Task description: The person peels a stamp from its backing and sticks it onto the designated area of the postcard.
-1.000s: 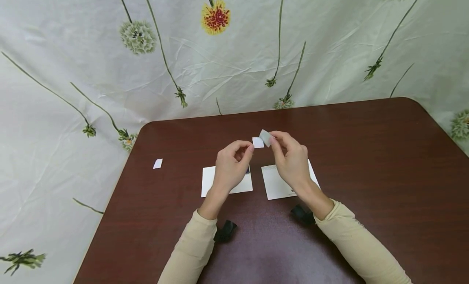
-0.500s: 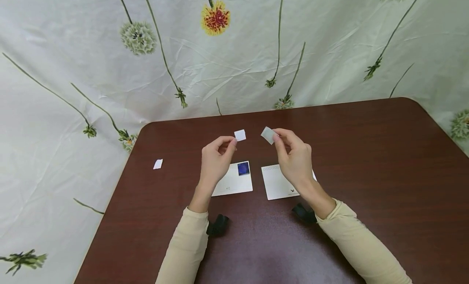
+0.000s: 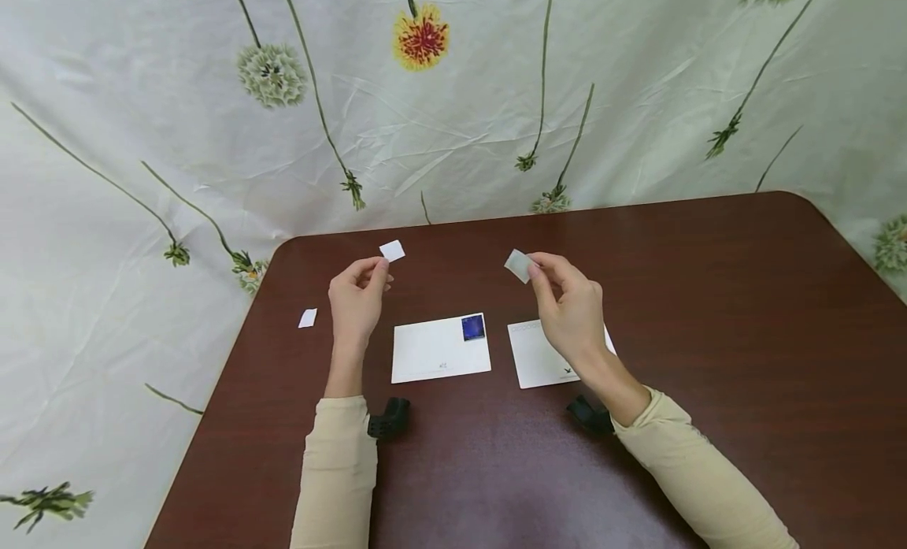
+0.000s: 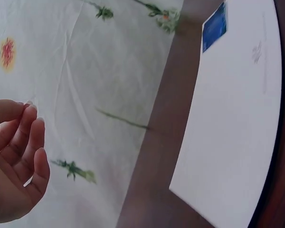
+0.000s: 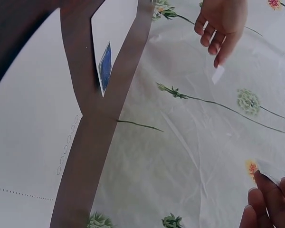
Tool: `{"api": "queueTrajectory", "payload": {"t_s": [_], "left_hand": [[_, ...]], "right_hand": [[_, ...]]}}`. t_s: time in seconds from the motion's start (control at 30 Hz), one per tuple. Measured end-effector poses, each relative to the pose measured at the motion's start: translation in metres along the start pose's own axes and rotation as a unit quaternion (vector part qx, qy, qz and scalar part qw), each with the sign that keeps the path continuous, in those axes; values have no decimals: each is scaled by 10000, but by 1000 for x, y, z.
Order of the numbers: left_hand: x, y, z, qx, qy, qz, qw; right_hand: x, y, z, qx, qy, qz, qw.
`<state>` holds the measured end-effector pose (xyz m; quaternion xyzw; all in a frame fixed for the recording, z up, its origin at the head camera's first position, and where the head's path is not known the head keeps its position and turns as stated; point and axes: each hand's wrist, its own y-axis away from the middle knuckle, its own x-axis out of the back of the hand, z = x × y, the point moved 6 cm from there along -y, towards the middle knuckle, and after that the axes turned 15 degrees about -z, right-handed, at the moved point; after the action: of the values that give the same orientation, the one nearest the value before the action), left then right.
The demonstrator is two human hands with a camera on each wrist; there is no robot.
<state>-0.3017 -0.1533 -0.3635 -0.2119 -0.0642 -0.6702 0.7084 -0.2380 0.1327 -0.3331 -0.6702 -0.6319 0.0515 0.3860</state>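
Observation:
My left hand pinches a small white square of paper between thumb and forefinger, above the table's far left part. With thumb and fingertips my right hand holds a small pale grey square sticker by its edge, over the right envelope. That envelope is partly hidden by the hand and shows a row of small outlines along its top. The left envelope lies flat between the hands, a dark blue stamp at its upper right corner. In the left wrist view the paper is barely visible.
Another small white slip lies near the left edge of the dark red-brown table. Black wrist mounts sit at both forearms. Behind the table hangs a pale flower-printed cloth.
The left hand has moved left, away from the right hand, carrying the white paper square and uncovering the left envelope and its stamp. The right hand has barely shifted.

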Motion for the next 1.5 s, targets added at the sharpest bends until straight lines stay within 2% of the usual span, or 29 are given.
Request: {"api": "queueTrajectory", "payload": {"t_s": [0.2,0.37,0.6,0.83,1.07,1.2,1.5], "left_hand": [[26,0,-23,379,181,253,9988],[45,3,-40,918,251,432,9945],[59,8,-63,1685,276,332,9848],[78,18,-86,2383,163,488,9698],[88,25,-101,2793,-6,408,9593],[93,30,-109,3085,-200,410,9501],[103,36,-112,3375,-898,519,9356]], "right_hand": [[-1,1,1,31,1,-25,10000],[-2,2,1,81,40,-43,9999],[-2,2,1,111,76,-43,9999],[-2,2,2,82,68,-70,9999],[-3,2,2,81,28,-86,9999],[-3,3,2,110,15,-97,9999],[-3,2,1,126,18,-98,9999]]}}
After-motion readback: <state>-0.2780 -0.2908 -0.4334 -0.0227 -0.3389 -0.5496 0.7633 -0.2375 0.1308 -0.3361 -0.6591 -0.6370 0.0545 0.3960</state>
